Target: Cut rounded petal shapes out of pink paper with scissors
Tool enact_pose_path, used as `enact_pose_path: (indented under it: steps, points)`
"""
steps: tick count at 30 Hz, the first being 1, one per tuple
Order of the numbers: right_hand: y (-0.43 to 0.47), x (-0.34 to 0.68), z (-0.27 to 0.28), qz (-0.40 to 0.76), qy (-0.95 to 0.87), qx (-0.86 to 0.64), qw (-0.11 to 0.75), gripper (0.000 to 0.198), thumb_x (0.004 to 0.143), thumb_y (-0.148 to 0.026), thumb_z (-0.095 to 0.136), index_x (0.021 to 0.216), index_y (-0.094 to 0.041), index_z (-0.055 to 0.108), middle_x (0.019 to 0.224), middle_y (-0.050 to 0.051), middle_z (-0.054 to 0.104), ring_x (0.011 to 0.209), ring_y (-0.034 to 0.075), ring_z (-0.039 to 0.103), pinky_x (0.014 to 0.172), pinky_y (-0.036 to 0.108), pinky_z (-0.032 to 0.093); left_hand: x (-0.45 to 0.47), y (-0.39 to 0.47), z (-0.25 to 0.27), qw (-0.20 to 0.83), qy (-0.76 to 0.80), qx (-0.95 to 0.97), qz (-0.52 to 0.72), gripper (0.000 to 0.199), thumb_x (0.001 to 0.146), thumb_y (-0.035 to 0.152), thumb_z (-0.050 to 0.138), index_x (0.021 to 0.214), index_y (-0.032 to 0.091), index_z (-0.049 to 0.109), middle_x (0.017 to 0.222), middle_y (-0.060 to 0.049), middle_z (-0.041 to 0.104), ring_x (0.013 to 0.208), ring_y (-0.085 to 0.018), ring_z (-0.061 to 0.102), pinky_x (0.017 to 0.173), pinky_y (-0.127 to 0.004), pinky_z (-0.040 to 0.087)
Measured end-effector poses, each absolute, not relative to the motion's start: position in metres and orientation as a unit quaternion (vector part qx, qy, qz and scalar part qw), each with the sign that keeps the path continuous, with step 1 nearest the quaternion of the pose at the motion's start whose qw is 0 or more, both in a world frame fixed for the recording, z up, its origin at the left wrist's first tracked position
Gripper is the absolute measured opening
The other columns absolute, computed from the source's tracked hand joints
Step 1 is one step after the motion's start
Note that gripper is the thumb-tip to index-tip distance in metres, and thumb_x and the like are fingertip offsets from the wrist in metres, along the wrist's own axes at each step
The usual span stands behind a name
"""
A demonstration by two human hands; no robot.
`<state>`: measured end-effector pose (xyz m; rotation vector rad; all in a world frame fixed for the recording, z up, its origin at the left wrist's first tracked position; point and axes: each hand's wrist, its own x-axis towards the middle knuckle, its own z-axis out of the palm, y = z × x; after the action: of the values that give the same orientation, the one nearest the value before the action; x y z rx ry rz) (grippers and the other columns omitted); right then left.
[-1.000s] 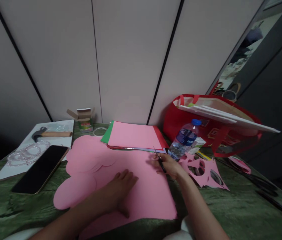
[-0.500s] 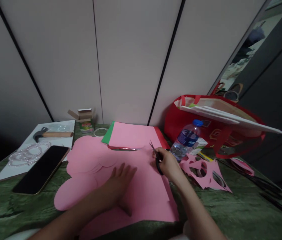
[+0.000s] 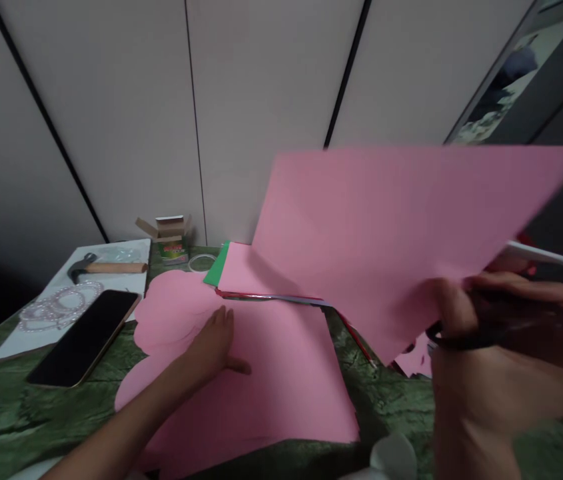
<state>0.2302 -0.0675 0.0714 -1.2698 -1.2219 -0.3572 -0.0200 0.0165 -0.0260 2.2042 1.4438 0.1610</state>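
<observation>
A large sheet of pink paper is raised over the right side of the table, hiding much behind it. My right hand pinches its lower right edge between thumb and fingers. The same hand keeps a pair of scissors with dark handles, their blades blurred. Lying on the stack of pink paper is my left hand, fingers forward and thumb spread out. Rounded pink paper cut-outs lie beneath and left of it.
At the left lie a black phone, a claw hammer and a string of clear beads. A small opened box stands by the wall. Behind the stack rest pink and green sheets. Pink scraps show under the raised sheet.
My right hand has lifted a pink sheet up and to the right, with the scissors still in it. My left hand has slid a little left. The bottle and most of the red bag are now covered.
</observation>
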Motion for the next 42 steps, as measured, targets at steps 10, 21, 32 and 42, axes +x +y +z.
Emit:
enact_pose_path:
  steps: [10,21,32,42]
  points:
    - [0.005,0.202,-0.001,0.308,-0.250,-0.424,0.814,0.034,0.051,-0.019,0.078,0.076,-0.021,0.056,0.067,-0.006,0.055,0.058,0.008,0.056,0.058,0.022,0.048,0.006,0.003,-0.022,0.648,0.181,0.619,0.406,0.102,0.054,0.057,0.073,0.138,0.028,0.024,0.142,-0.013,0.036,0.124,-0.031,0.040,0.100,-0.044,0.035]
    - [0.014,0.194,-0.028,0.437,-0.275,-0.415,0.749,0.039,0.045,-0.017,0.083,0.075,-0.019,0.058,0.069,-0.005,0.060,0.066,0.009,0.057,0.070,0.024,0.047,0.003,0.011,-0.014,0.662,0.327,0.442,0.510,0.021,0.078,0.028,0.061,0.094,0.014,0.062,0.092,-0.009,0.070,0.082,-0.024,0.065,0.071,-0.042,0.055]
    - [-0.004,0.165,-0.012,0.561,-0.322,-0.373,0.665,0.035,0.049,-0.021,0.082,0.072,-0.018,0.057,0.059,-0.007,0.058,0.054,0.010,0.057,0.059,0.026,0.052,0.001,-0.003,-0.002,0.438,0.478,0.519,0.557,0.018,0.072,0.032,0.064,0.079,0.016,0.064,0.075,-0.001,0.065,0.075,-0.019,0.059,0.061,-0.026,0.046]
    - [-0.003,0.163,-0.020,0.540,-0.376,-0.408,0.633,0.041,0.052,-0.022,0.080,0.085,-0.019,0.056,0.054,-0.010,0.048,0.045,0.006,0.044,0.046,0.019,0.040,0.006,-0.008,0.000,0.388,0.519,0.555,0.522,0.016,0.065,0.031,0.066,0.067,0.018,0.059,0.060,0.001,0.060,0.062,-0.019,0.058,0.054,-0.027,0.045]
